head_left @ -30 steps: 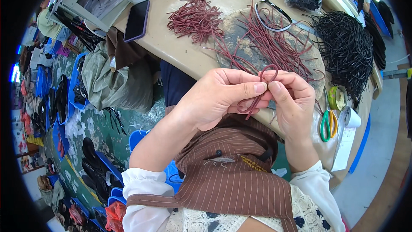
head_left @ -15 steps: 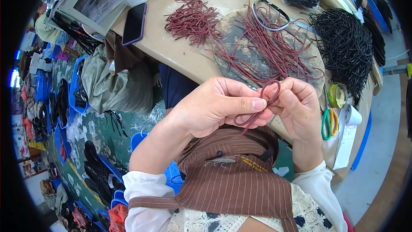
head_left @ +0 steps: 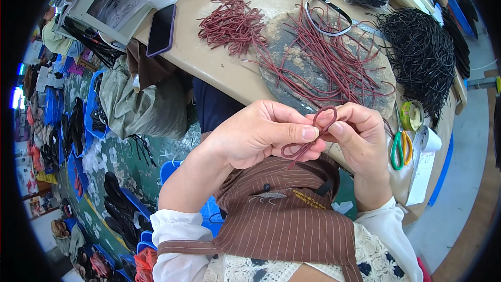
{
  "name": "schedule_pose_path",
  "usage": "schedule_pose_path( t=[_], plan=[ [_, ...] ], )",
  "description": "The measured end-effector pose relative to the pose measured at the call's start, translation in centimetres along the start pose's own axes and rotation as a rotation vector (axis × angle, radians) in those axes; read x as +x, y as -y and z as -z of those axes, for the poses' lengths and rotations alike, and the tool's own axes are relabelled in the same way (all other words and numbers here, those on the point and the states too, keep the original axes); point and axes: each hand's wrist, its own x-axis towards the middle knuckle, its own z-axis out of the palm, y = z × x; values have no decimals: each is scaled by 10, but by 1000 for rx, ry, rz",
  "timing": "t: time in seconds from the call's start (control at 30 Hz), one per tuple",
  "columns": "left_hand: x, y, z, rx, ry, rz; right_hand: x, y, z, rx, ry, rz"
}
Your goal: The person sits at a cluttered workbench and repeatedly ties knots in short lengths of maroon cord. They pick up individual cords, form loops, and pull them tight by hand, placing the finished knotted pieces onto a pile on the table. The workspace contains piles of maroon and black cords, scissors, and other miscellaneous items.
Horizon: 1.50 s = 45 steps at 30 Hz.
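A dark red cord is looped between my two hands, above my striped apron. My left hand pinches it between thumb and fingers, with one loop and a short end hanging below the thumb. My right hand is closed on the same cord, and another loop stands up between the two sets of fingertips. The crossing of the cord is partly hidden by the fingers. Beyond my hands, a loose bunch of dark red cords lies over a round worn stone-like slab. Left of it sits a pile of knotted-looking red cords.
Right of the slab lies a heap of black cords. Green-and-orange-handled scissors, a green tape roll and a white paper roll sit near my right hand. A phone lies at the table's left edge.
My right hand has dropped slightly, its thumb now lying closer along the cord. The upper loop sits a little lower and tilts left. My left hand keeps its pinch.
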Motion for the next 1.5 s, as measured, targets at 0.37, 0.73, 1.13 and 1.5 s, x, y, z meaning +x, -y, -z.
schedule_pose_path(
  t=[0.37, 0.73, 1.13, 1.5],
  plan=[
    [6, 22, 0, 136, -202, -394, 7, -23, -12, 69, -171, 170],
    [24, 50, 5, 39, -247, -629, 13, -31, -16, 222, -260, 107],
    [28, -83, 58, 1965, -1256, -1315, 15, -11, 24, -21, -376, 244],
    [-39, 15, -102, 1809, -286, -1563, 66, 18, 89, -942, -376, 208]
  ],
)
